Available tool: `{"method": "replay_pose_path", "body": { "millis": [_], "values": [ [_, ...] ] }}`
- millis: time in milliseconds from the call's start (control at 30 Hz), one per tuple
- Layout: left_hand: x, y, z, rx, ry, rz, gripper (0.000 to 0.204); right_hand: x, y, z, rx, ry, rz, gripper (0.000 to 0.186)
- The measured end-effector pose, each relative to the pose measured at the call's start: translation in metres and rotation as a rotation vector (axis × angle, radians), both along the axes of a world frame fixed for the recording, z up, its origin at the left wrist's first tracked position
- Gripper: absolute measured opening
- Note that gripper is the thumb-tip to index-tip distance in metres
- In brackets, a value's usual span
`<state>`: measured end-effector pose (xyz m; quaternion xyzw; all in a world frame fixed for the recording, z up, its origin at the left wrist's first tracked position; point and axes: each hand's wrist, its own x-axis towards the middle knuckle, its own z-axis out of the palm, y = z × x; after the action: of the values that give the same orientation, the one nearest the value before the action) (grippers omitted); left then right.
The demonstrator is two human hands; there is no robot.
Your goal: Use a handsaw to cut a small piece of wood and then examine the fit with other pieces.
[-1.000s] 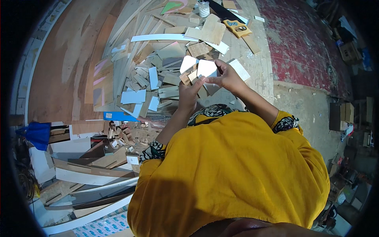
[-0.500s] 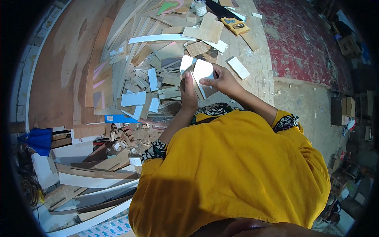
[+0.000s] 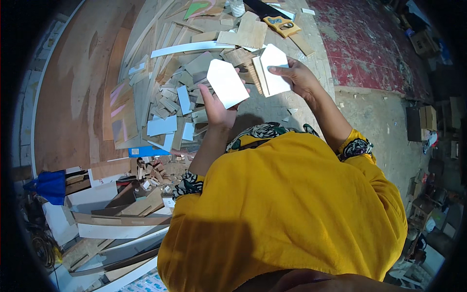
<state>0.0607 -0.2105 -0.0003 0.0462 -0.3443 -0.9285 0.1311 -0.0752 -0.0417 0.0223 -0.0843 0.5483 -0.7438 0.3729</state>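
Observation:
A flat white board piece (image 3: pixel 226 83) with cut-off corners lies across the palm of my left hand (image 3: pixel 219 111). Its fingers are mostly hidden beneath the piece, and the thumb stands up beside the left edge. My right hand (image 3: pixel 302 82) pinches a small stack of white-faced board pieces (image 3: pixel 276 72), thumb on top, fingers behind. Pale wooden edges show on the stack's left side; the exact count is unclear. Both hands are apart, above a worktable (image 3: pixel 272 114) strewn with wood offcuts (image 3: pixel 170 104).
A handsaw (image 3: pixel 282 27) with a yellow handle lies at the table's far side, near a white container (image 3: pixel 237 8). A long white strip (image 3: pixel 187 47) crosses the offcuts. Boards and scraps (image 3: pixel 121 219) pile up at lower left, by a blue bag (image 3: pixel 48 187).
The pieces that were close together between both hands are now separated. My right hand has moved right with the stack, while my left has moved slightly left, its piece facing up.

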Motion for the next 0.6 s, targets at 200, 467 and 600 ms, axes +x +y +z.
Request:
{"method": "replay_pose_path", "body": {
  "millis": [200,467,600],
  "values": [
    [-0.012,0.023,-0.009,-0.048,-0.171,0.004,0.047,0.028,-0.036,0.005,0.187,0.231,0.143,0.040],
    [-0.002,0.018,-0.034,-0.141,-0.238,-0.154,0.035,0.042,-0.044,-0.026,0.118,0.300,0.170,0.054],
    [0.007,0.006,-0.047,-0.151,-0.408,-0.357,0.034,0.023,-0.028,-0.053,0.187,0.243,0.406,0.062]
  ]
}}
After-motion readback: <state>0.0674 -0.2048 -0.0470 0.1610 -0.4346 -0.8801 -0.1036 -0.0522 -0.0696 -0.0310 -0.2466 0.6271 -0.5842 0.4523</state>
